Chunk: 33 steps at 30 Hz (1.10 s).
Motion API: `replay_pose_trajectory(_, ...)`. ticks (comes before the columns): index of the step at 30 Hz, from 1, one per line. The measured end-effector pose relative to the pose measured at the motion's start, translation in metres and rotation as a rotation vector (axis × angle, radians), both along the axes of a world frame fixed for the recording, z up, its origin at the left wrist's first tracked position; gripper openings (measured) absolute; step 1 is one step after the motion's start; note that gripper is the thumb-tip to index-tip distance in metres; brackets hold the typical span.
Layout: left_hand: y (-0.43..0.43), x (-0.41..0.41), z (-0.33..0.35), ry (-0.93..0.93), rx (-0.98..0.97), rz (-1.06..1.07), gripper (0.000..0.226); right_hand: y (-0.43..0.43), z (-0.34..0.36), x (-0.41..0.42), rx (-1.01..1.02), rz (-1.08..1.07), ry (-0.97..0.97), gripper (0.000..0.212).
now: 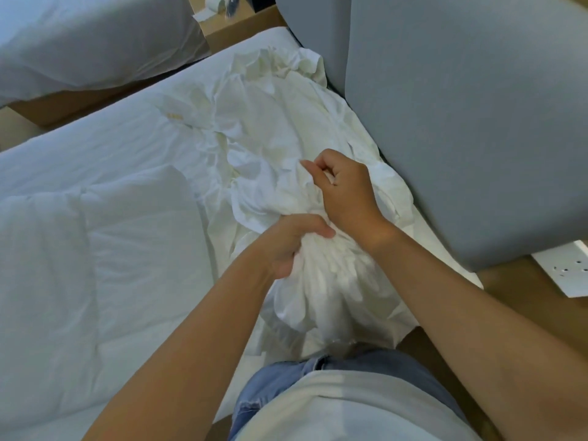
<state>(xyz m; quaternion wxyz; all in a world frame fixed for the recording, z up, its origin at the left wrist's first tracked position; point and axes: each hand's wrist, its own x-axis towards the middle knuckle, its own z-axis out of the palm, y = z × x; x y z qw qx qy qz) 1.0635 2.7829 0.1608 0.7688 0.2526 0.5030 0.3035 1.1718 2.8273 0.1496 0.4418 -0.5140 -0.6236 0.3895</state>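
Observation:
A crumpled white sheet [273,122] lies bunched along the head end of the bed, beside the grey headboard [461,122]. My left hand [292,243] grips a gathered bundle of this sheet near the bed's edge, fingers curled round the cloth. Just above it, my right hand [343,189] pinches a fold of the same sheet between thumb and fingers. The gathered part hangs down in front of my body.
A white duvet [95,233] covers the mattress on the left. A second bed [89,43] stands at the top left across a narrow gap of wooden floor. A bedside table with tissues [213,7] is at the top. A white socket plate [566,268] sits at the right.

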Motion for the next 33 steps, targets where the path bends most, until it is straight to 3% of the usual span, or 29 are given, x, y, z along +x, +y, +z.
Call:
replay_pose_trajectory(4, -0.005, 0.010, -0.008, 0.035, -0.107, -0.298, 0.034, -0.004, -0.001, 0.000, -0.071, 0.018, 0.004, 0.036)
replay_pose_trajectory(6, -0.006, 0.014, -0.012, 0.148, -0.106, -0.469, 0.034, -0.004, 0.000, -0.002, -0.076, 0.048, -0.030, 0.039)
replay_pose_trajectory(9, 0.000, 0.014, -0.017, 0.405, 0.013, -0.673, 0.050, -0.003, 0.000, -0.006, -0.091, 0.086, -0.100, 0.040)
replay_pose_trajectory(11, 0.005, 0.011, -0.019, 0.560, 0.138, -0.771, 0.047, -0.002, 0.001, -0.007, -0.111, 0.098, -0.126, 0.041)
replay_pose_trajectory(18, 0.013, 0.001, -0.013, 0.673, 0.420, -0.719, 0.021, 0.007, 0.012, -0.011, -0.147, 0.033, 0.012, 0.045)
replay_pose_trajectory(22, -0.003, 0.012, -0.014, 0.358, 0.209, -0.489, 0.020, 0.017, 0.014, -0.015, -0.188, -0.020, 0.160, 0.047)
replay_pose_trajectory(25, -0.018, 0.019, -0.021, 0.220, -0.024, -0.435, 0.016, 0.013, -0.005, -0.015, -0.278, -0.017, 0.117, 0.046)
replay_pose_trajectory(28, -0.021, 0.014, -0.027, 0.249, -0.001, -0.503, 0.017, 0.002, -0.021, -0.004, -0.321, -0.058, 0.119, 0.036)
replay_pose_trajectory(31, -0.014, 0.003, -0.029, 0.221, 0.011, -0.319, 0.017, -0.011, -0.031, 0.029, -0.334, -0.146, 0.216, 0.019)
replay_pose_trajectory(33, -0.006, -0.004, -0.027, 0.131, -0.006, -0.211, 0.011, -0.030, -0.040, 0.052, -0.431, -0.116, 0.208, 0.024)
